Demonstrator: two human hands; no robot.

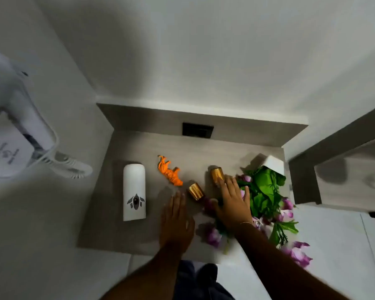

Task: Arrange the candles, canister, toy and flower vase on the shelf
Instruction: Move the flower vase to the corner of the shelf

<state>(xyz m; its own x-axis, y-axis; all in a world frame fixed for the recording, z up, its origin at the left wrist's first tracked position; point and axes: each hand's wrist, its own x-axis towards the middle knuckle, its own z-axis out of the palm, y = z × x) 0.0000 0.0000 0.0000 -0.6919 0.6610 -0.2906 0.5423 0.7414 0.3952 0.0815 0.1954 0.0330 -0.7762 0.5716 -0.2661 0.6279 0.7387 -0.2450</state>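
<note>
Here both hands (204,211) reach flat, fingers spread, toward two candles (206,182).

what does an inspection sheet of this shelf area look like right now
surface: grey shelf set in a white wall niche, dim light
job's things: white canister lying flat; orange toy on its side; two gold candles tipped over; flower vase tipped, flowers spilling over the shelf's front edge
clutter: nothing seen
hands: left hand open, flat above the shelf near one candle; right hand open, fingertips at the other candle, no grip yet
cables: coiled white cord from the wall-mounted hair dryer
surroundings: dark plate on the shelf's back panel; another ledge at right
</note>
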